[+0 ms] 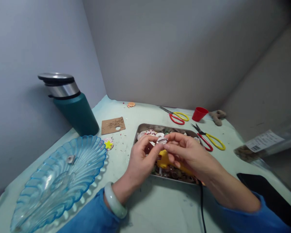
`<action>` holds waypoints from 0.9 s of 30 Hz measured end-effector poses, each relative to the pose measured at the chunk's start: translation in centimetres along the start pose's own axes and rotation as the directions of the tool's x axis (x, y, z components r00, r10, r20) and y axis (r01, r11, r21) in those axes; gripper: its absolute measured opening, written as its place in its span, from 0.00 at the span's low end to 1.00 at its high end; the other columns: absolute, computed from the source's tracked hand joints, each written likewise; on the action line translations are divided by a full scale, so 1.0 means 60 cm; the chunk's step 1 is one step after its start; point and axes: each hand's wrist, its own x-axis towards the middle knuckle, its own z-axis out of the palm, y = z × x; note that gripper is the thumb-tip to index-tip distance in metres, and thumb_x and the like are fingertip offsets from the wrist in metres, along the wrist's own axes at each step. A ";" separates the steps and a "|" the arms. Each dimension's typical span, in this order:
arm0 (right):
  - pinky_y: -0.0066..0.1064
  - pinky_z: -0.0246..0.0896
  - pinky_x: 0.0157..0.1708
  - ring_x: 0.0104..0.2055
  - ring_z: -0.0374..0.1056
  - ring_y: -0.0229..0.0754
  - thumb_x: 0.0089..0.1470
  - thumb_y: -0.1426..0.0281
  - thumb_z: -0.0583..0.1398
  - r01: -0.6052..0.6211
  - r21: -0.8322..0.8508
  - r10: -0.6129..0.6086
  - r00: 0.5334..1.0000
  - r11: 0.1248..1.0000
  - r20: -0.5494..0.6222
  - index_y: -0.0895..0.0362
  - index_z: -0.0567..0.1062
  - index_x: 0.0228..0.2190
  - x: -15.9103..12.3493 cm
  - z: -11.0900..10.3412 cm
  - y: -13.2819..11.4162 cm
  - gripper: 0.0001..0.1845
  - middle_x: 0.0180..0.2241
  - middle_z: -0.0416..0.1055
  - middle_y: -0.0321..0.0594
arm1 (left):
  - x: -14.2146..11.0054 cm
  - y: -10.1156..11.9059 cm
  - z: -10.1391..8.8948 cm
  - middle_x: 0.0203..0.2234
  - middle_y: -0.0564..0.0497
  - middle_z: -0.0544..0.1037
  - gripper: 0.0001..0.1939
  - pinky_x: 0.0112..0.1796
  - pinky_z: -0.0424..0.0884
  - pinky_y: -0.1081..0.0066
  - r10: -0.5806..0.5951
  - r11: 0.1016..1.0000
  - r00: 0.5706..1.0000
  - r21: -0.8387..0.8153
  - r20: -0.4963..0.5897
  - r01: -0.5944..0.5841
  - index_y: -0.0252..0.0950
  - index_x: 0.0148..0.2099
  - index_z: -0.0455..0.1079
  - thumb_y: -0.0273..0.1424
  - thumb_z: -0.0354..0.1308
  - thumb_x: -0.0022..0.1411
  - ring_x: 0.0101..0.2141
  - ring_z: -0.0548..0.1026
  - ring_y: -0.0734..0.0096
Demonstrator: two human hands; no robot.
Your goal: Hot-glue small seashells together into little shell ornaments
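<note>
A small shiny silver-white piece is pinched between my two hands, above a metal tray full of mixed small bits. My left hand holds it from the left with thumb and forefinger. From the right, the fingertips of my right hand close on its other side. What kind of piece it is I cannot make out. Beneath my hands a yellow tool, which looks like a hot glue gun, lies across the tray, partly hidden by my right hand. A black cord runs from the tray's front right corner.
On the left stand a blue scalloped dish with a small grey piece in it and a teal bottle. A brown card lies behind. Scissors, more scissors and a red cup are back right.
</note>
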 end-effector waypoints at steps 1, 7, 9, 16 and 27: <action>0.19 0.54 0.15 0.15 0.58 0.29 0.49 0.64 0.64 0.004 -0.047 -0.005 1.000 0.999 -0.014 0.56 0.70 0.34 -0.001 0.001 -0.001 0.12 0.16 0.65 0.28 | 0.001 0.000 0.000 0.30 0.52 0.73 0.10 0.26 0.65 0.75 -0.019 1.000 1.000 -0.006 -0.004 0.019 0.37 0.39 0.69 0.38 0.56 0.61 0.24 0.67 0.78; 0.21 0.59 0.19 0.22 0.63 0.31 0.47 0.63 0.65 0.080 -0.248 -0.121 0.981 0.965 -0.151 0.55 0.69 0.37 -0.005 0.000 -0.012 0.16 0.26 0.67 0.31 | 0.003 0.003 -0.001 0.28 0.52 0.73 0.11 0.26 0.65 0.75 -0.065 0.998 0.997 0.003 -0.036 0.065 0.36 0.39 0.69 0.38 0.57 0.60 0.23 0.67 0.77; 0.22 0.59 0.19 0.23 0.62 0.31 0.48 0.63 0.64 0.116 -0.318 -0.178 0.968 0.941 -0.174 0.55 0.70 0.36 -0.006 0.000 -0.016 0.14 0.27 0.68 0.32 | 0.002 0.003 -0.001 0.28 0.51 0.73 0.11 0.25 0.65 0.75 -0.054 0.998 0.998 0.014 -0.034 0.055 0.35 0.39 0.70 0.38 0.57 0.59 0.23 0.67 0.77; 0.25 0.58 0.21 0.22 0.61 0.33 0.51 0.64 0.62 0.182 -0.423 -0.272 0.948 0.888 -0.164 0.56 0.72 0.32 -0.006 0.004 -0.008 0.08 0.25 0.68 0.34 | 0.001 0.002 0.000 0.31 0.48 0.77 0.13 0.24 0.67 0.75 -0.046 0.999 0.998 0.017 -0.047 0.047 0.35 0.42 0.73 0.37 0.59 0.58 0.23 0.69 0.76; 0.25 0.59 0.23 0.23 0.62 0.33 0.53 0.65 0.61 0.202 -0.458 -0.303 0.939 0.866 -0.160 0.55 0.72 0.32 -0.005 0.000 0.001 0.06 0.26 0.70 0.33 | 0.003 0.008 0.000 0.35 0.48 0.77 0.14 0.25 0.69 0.75 -0.020 0.997 0.999 -0.075 -0.033 0.017 0.35 0.46 0.75 0.33 0.59 0.59 0.21 0.67 0.80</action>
